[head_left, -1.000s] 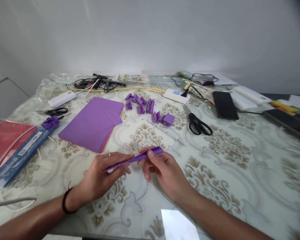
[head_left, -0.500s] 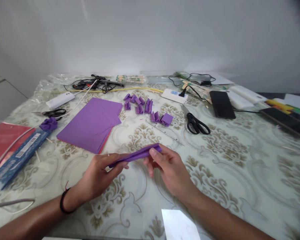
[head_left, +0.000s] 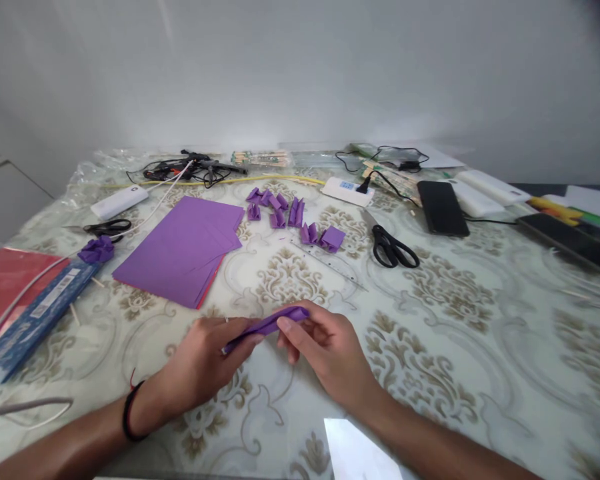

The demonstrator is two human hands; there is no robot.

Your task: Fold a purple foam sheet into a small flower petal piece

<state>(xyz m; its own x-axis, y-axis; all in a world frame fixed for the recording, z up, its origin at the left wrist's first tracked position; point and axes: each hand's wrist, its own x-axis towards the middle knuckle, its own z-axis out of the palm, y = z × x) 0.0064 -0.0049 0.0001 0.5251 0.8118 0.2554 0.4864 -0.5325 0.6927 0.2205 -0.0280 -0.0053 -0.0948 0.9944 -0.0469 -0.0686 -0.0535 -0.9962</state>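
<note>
A folded strip of purple paper [head_left: 270, 323] is stretched between both hands, low over the patterned tablecloth [head_left: 290, 273]. My left hand [head_left: 207, 353] pinches its left end between thumb and fingers. At the other end, my right hand [head_left: 325, 347] has its thumb on the near side and fingers behind it. Beyond the hands lie several small folded purple paper pieces [head_left: 295, 212]. A fanned stack of purple paper sheets [head_left: 175, 247], with red showing beneath, rests to the left of them.
Black-handled scissors [head_left: 393, 248] and a clear ruler [head_left: 330, 263] lie ahead. Further right are a black phone [head_left: 443, 208] and a white power strip [head_left: 347, 191]. At left sit a blue box [head_left: 45, 310], a crumpled purple paper [head_left: 97, 249], a power bank [head_left: 120, 201] and cables [head_left: 195, 167].
The paper strip and both hands have come slightly down and nearer to me. My right hand has shifted left, closer to my left hand, and less of the strip shows.
</note>
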